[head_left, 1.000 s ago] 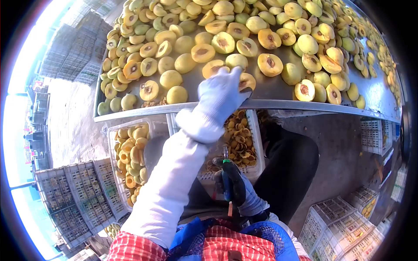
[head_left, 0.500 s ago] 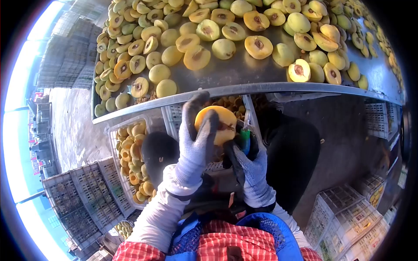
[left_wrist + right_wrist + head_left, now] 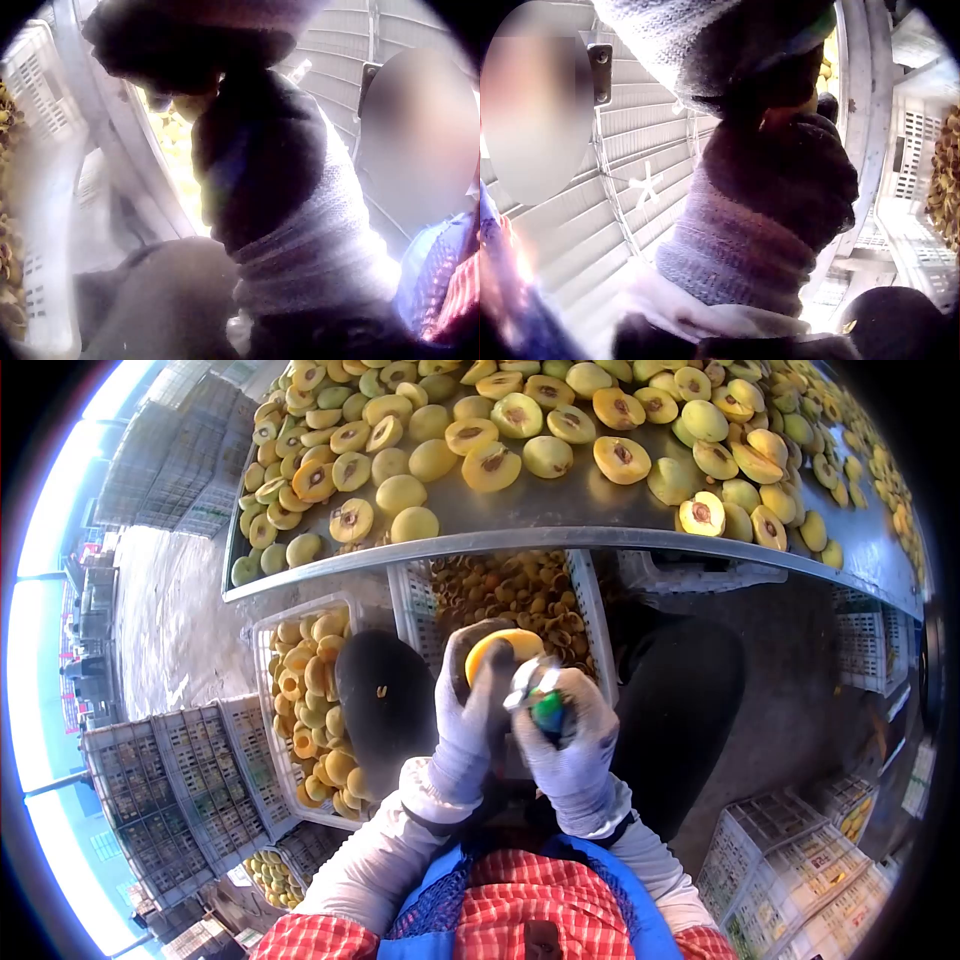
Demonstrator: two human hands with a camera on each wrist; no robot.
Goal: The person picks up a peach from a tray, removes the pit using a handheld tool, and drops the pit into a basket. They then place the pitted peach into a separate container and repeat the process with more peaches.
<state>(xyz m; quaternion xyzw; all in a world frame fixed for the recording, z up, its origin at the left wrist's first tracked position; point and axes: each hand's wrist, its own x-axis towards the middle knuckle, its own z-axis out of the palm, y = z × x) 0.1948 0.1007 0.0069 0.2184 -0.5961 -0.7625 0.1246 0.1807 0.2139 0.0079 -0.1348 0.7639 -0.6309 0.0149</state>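
Desk: I am looking at the steel desk point(image 3: 560, 520) running across the top of the head view, and it is carrying heaps of halved yellow fruit point(image 3: 490, 465), some cut side up with dark pit hollows showing.
Crates: I am seeing a white crate of pits and scraps point(image 3: 520, 595) sitting under the desk edge at upper centre, and another white crate of pitted halves point(image 3: 310, 690) lying at middle left, beside my dark-clad knee.
Left hand: my gloved left hand point(image 3: 475, 705) is curling round a fruit half point(image 3: 500, 645) just below centre, in front of my lap; the fingers are wrapping its left side.
Right hand: my gloved right hand point(image 3: 565, 735) is gripping a green-handled pitting tool point(image 3: 540, 695), its metal end lying against the fruit half. The wrist views are showing little more than dark glove fabric.
Step in hand: I judge I am working the pit out of this half, with the tool already at the flesh.
Next move: it is likely calling for a scooping turn of the tool while the left hand is keeping the fruit steady.
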